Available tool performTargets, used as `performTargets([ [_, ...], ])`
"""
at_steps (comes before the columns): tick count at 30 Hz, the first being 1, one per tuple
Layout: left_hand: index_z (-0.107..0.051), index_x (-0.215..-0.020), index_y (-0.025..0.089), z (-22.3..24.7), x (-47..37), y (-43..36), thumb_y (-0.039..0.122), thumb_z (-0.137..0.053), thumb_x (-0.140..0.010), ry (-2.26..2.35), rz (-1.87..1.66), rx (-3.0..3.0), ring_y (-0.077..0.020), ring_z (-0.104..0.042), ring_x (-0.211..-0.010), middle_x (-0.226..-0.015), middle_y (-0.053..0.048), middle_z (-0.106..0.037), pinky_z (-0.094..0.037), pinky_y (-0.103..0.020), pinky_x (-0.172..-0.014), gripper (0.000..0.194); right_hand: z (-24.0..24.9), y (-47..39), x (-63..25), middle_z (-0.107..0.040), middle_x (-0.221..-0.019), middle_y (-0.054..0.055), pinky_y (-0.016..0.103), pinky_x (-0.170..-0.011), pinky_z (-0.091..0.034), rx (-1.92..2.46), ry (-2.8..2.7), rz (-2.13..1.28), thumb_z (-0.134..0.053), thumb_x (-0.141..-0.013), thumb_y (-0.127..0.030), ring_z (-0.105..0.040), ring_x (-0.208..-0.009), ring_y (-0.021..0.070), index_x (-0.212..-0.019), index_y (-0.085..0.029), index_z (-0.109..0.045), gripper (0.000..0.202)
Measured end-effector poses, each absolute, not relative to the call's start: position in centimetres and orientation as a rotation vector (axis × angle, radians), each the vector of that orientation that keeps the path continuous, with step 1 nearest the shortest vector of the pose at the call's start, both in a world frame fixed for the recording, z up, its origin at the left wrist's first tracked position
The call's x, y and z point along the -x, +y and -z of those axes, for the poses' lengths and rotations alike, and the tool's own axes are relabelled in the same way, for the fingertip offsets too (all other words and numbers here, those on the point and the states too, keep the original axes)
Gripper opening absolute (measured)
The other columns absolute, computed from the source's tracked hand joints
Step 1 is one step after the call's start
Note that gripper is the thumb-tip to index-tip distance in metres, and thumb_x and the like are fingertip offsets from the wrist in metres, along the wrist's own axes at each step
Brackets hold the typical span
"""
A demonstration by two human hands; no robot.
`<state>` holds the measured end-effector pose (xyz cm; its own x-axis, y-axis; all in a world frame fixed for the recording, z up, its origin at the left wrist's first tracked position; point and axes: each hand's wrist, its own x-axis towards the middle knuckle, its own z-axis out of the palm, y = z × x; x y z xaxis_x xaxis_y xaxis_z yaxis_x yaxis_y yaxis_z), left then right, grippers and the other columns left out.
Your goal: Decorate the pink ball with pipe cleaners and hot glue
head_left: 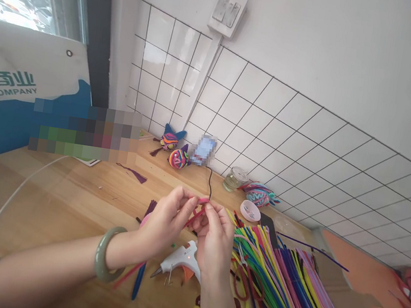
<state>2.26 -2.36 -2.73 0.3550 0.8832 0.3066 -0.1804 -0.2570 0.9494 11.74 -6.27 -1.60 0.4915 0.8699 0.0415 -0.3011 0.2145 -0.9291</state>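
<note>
Over the wooden table, my left hand (170, 214) and my right hand (216, 235) meet at the fingertips. Both pinch a red-pink pipe cleaner (203, 200), which bends between them; a further length slants down behind the fingers. Under my hands lies a white hot glue gun (183, 257) with a small red light and its nozzle to the left. Partly covered by my left wrist are something pink and fuzzy (144, 220) and a dark blue stick-like piece (138, 282). Scissors (244, 278) with brown-red handles lie right of my right hand.
A thick bundle of coloured pipe cleaners (293, 290) spreads on the right. At the back stand striped fuzzy figures (178, 159), a phone (204, 149), a glass jar (235, 179) and a small pink dish (250, 210). A purple tassel (136, 174) and a white cable (18, 191) lie leftward.
</note>
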Motion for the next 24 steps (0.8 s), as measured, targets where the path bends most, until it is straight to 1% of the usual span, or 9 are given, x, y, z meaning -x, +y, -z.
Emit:
performTargets([
  [3,-0.053,-0.088,0.019,2.9,-2.3,-2.3,0.044,-0.049,-0.09,0.655,-1.168,-1.427,-0.0171,-0.063,-0.077,-0.086,-0.007,-0.069,-0.05,-0.029,-0.069,0.025,1.6,-6.2,-11.7,-0.058,-0.06,-0.003,0.023,-0.05,-0.043,1.032,-0.64,-0.903,-0.068,-0.073,-0.032,-0.05,-0.051,0.0087,-0.073,-0.017,-0.062,0.016],
  [6,-0.052,-0.088,0.019,2.6,-2.3,-2.1,0.044,-0.052,-0.088,0.608,-1.157,-1.354,-0.0168,-0.063,-0.077,-0.087,-0.007,-0.069,-0.05,-0.029,-0.07,0.025,1.5,-6.2,-11.8,-0.061,-0.06,-0.003,0.023,-0.051,-0.045,1.012,-0.629,-0.919,-0.068,-0.073,-0.03,-0.053,-0.051,0.0092,-0.074,-0.017,-0.063,0.014],
  [10,-0.052,-0.099,0.017,1.4,-1.9,-1.4,0.041,-0.053,-0.088,0.483,-1.007,-1.283,-0.0159,-0.064,-0.078,-0.086,-0.005,-0.068,-0.051,-0.029,-0.07,0.026,1.4,-6.1,-12.2,-0.063,-0.063,-0.002,0.024,-0.054,-0.048,1.019,-0.623,-0.943,-0.068,-0.072,-0.028,-0.056,-0.053,0.0095,-0.076,-0.017,-0.064,0.012],
  [12,-0.054,-0.097,0.016,0.9,-1.6,-0.8,0.039,-0.056,-0.087,0.443,-0.938,-1.298,-0.0156,-0.064,-0.077,-0.085,-0.005,-0.068,-0.05,-0.028,-0.07,0.026,1.3,-6.0,-12.5,-0.064,-0.063,-0.002,0.024,-0.054,-0.049,1.032,-0.628,-0.922,-0.068,-0.072,-0.028,-0.057,-0.052,0.0096,-0.076,-0.017,-0.064,0.013],
  [14,-0.058,-0.094,0.014,0.6,-1.4,-0.3,0.037,-0.058,-0.086,0.402,-0.848,-1.341,-0.016,-0.064,-0.078,-0.085,-0.006,-0.068,-0.05,-0.03,-0.074,0.024,1.2,-6.0,-12.8,-0.064,-0.061,-0.002,0.024,-0.053,-0.048,1.053,-0.64,-0.886,-0.068,-0.072,-0.029,-0.055,-0.05,0.0091,-0.074,-0.017,-0.063,0.013],
  [17,-0.064,-0.087,0.013,0.4,-1.2,0.2,0.036,-0.057,-0.085,0.453,-0.832,-1.428,-0.0173,-0.064,-0.08,-0.084,-0.007,-0.068,-0.05,-0.032,-0.078,0.025,1.1,-6.0,-13.1,-0.06,-0.055,-0.004,0.024,-0.051,-0.047,1.091,-0.657,-0.845,-0.067,-0.071,-0.029,-0.052,-0.046,0.0089,-0.07,-0.017,-0.06,0.014],
  [21,-0.066,-0.091,0.014,0.3,-1.1,0.4,0.037,-0.059,-0.083,0.529,-0.897,-1.484,-0.0173,-0.063,-0.081,-0.089,-0.006,-0.069,-0.05,-0.03,-0.076,0.025,1.0,-5.9,-13.3,-0.058,-0.051,-0.004,0.021,-0.047,-0.04,1.125,-0.664,-0.808,-0.069,-0.069,-0.03,-0.05,-0.044,0.0085,-0.069,-0.017,-0.058,0.017],
  [24,-0.066,-0.085,0.014,0.3,-1.1,0.4,0.036,-0.061,-0.081,0.54,-0.927,-1.464,-0.015,-0.061,-0.074,-0.081,-0.004,-0.068,-0.05,-0.027,-0.071,0.023,1.1,-5.9,-13.3,-0.058,-0.051,-0.004,0.021,-0.046,-0.037,1.151,-0.679,-0.797,-0.07,-0.068,-0.03,-0.048,-0.043,0.0079,-0.069,-0.017,-0.059,0.017],
])
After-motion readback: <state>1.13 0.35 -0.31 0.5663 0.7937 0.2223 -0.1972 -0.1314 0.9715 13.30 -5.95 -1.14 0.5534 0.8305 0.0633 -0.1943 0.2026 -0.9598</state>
